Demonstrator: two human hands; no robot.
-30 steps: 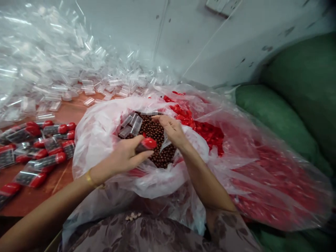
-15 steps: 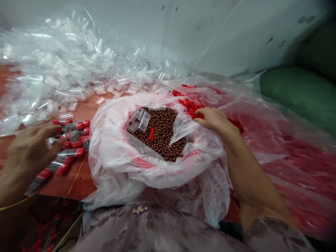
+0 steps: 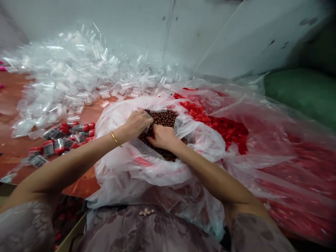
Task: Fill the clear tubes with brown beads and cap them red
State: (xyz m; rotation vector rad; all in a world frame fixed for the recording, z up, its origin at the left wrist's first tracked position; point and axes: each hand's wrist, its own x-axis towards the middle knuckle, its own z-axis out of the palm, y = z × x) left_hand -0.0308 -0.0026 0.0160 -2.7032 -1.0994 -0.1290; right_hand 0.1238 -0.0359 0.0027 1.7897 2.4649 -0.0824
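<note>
Both hands are over a white plastic bag [image 3: 112, 171] whose open mouth shows many small brown beads [image 3: 165, 117]. My left hand [image 3: 136, 124] is closed at the left of the opening, its fingers on a clear plastic tube [image 3: 148, 115]. Close beside it, my right hand [image 3: 165, 137] is curled with thumb and fingers together on a red cap [image 3: 152, 133], mostly hidden behind them. Other clear tubes seen earlier at this spot are covered by my left hand.
Filled tubes with red caps [image 3: 60, 143] lie on the orange-brown table [image 3: 86, 182] to the left. Empty clear tubes [image 3: 78, 70] are heaped at the back. Loose red caps [image 3: 223, 129] and a clear bag [image 3: 296, 175] spread to the right. Behind stands a pale wall [image 3: 210, 31].
My left hand has moved right from the filled tubes to the bag's mouth. My right hand has come left from the loose red caps to the beads, and both hands have closed.
</note>
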